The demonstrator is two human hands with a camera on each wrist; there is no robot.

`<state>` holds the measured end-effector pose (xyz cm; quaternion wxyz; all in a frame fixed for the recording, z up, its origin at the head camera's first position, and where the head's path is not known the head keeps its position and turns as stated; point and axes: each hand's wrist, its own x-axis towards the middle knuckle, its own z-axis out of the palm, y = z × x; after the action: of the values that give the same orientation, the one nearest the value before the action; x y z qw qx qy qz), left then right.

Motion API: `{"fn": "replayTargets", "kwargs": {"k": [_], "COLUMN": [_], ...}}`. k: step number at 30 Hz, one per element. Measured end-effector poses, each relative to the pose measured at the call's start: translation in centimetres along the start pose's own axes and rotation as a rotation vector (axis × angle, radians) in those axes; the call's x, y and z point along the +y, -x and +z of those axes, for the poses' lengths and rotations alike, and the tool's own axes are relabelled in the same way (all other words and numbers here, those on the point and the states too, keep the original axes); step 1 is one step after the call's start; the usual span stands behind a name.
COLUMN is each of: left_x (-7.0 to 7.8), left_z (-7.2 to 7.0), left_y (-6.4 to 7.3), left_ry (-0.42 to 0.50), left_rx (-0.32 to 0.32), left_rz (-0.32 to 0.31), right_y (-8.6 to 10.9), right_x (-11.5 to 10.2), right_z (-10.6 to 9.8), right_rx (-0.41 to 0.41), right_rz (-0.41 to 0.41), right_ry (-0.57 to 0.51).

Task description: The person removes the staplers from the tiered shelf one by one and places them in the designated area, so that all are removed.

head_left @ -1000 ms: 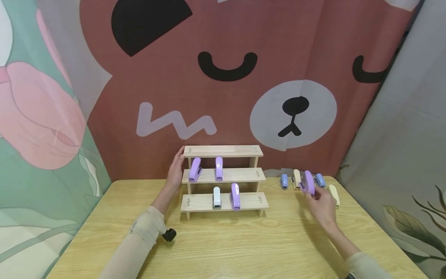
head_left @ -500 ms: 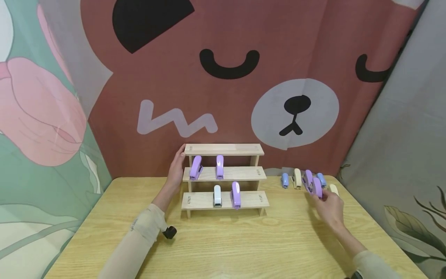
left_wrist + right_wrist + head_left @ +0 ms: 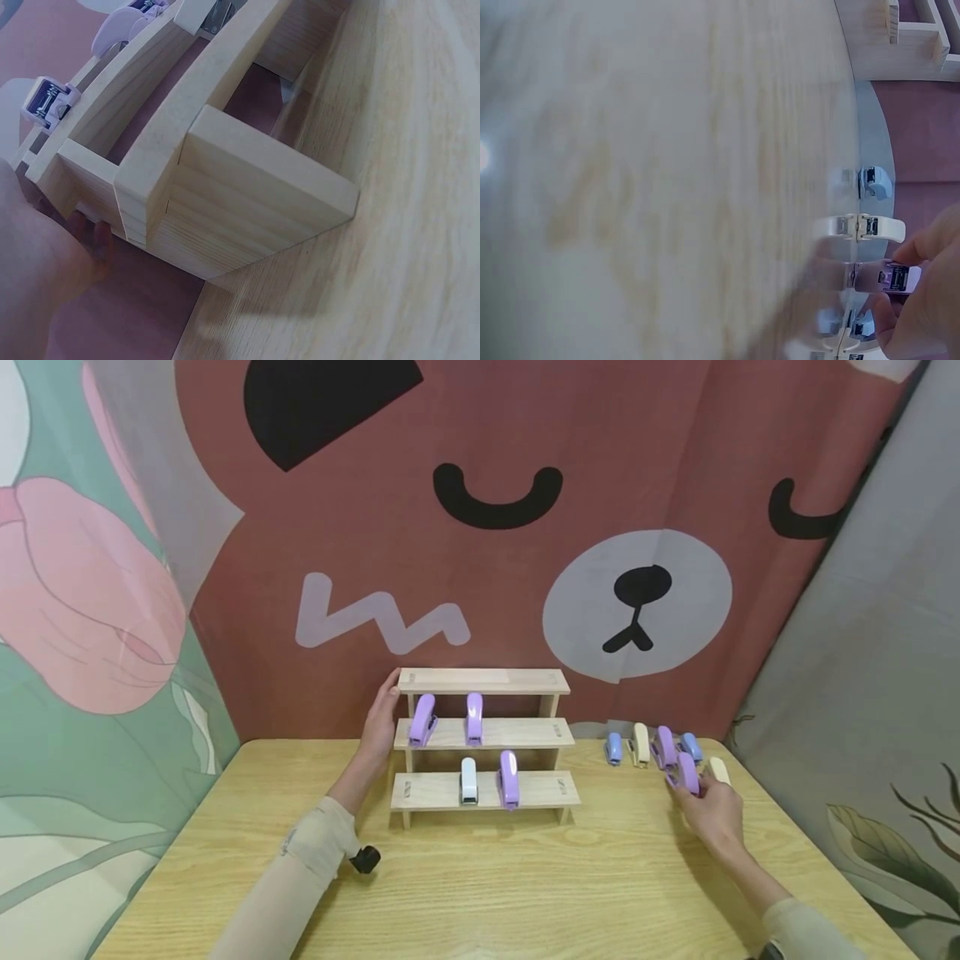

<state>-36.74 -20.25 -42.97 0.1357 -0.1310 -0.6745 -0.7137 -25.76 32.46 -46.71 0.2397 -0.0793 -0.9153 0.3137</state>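
My right hand (image 3: pixel 714 814) pinches a purple stapler (image 3: pixel 687 774) between thumb and fingers at the table's right side. In the right wrist view the purple stapler (image 3: pixel 891 277) shows between the fingertips. Just behind it stands another purple stapler (image 3: pixel 663 747), flanked by a cream stapler (image 3: pixel 639 746) and small blue staplers (image 3: pixel 613 749). A second cream stapler (image 3: pixel 717 770) is partly hidden by my right hand. My left hand (image 3: pixel 377 727) rests against the left side of a three-step wooden rack (image 3: pixel 483 681); in the left wrist view some of its fingers are hidden behind the rack (image 3: pixel 247 172).
On the rack's middle step stand two purple staplers (image 3: pixel 474 720). The bottom step bears a white stapler (image 3: pixel 468 781) and a purple one. A patterned cloth (image 3: pixel 360 552) hangs right behind the wooden table (image 3: pixel 480 893).
My right hand has moved right and a little nearer with the purple stapler, uncovering another purple stapler behind it. My left hand stays at the rack.
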Motion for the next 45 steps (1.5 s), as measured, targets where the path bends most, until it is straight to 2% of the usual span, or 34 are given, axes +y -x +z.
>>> {"fn": "replayTargets", "kwargs": {"k": [15,25,26,32,33,39,45], "left_x": [0.09,0.28,0.74,0.79,0.35,0.11,0.1], "left_z": [0.04,0.04,0.1,0.03,-0.06,-0.12,-0.07], "left_y": [0.1,0.12,0.3,0.36,0.17,0.2,0.14], "left_ry": [-0.001,0.002,0.0,-0.001,0.002,0.01,0.017], "left_rx": [0.002,-0.003,-0.008,-0.012,-0.007,0.002,0.002], "left_rz": [-0.023,-0.017,-0.026,-0.049,-0.043,-0.035,-0.039], "right_y": [-0.15,-0.09,-0.05,0.02,-0.02,0.05,0.23], "right_x": [0.72,0.97,1.0,0.99,0.95,0.9,0.78], "right_z": [-0.09,-0.29,-0.31,-0.46,-0.49,-0.6,-0.85], "right_rx": [-0.068,-0.104,-0.108,-0.136,-0.143,-0.167,-0.149], "right_rz": [0.003,0.011,0.011,0.033,0.039,0.044,0.021], "right_ry": [0.017,0.042,0.042,0.052,0.054,0.065,0.083]}}
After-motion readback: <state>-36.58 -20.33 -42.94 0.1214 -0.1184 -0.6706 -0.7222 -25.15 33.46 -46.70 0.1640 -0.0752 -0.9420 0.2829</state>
